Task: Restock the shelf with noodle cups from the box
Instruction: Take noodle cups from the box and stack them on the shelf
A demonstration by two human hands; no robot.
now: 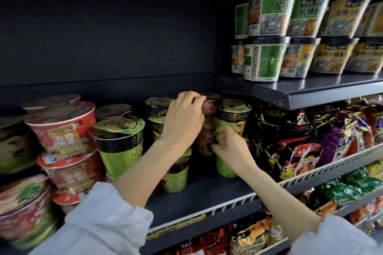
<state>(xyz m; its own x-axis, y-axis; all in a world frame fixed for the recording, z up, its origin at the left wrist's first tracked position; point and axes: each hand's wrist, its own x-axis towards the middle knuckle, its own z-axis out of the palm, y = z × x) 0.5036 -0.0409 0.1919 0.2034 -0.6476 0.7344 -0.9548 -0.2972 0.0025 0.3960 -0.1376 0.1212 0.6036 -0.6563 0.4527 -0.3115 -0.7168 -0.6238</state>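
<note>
On the dark shelf point(199, 198) stand tall green noodle cups and a stack of red-and-black ones. My left hand point(184, 120) curls over the rim of the upper red cup point(208, 109) at the back of the shelf. My right hand point(228, 147) grips the lower red cup point(204, 143) from the right, fingers bent round its side. A stacked pair of green cups point(230, 130) stands just right of the red stack, partly behind my right hand. More green cups point(122, 141) stand to the left. The box is out of view.
Red noodle bowls point(62, 130) are stacked at the left. Green and yellow tubs point(269, 27) fill the upper right shelf. Bagged noodles point(300, 151) crowd the shelf to the right behind a white wire rail point(331, 166). More packets lie on the shelf below.
</note>
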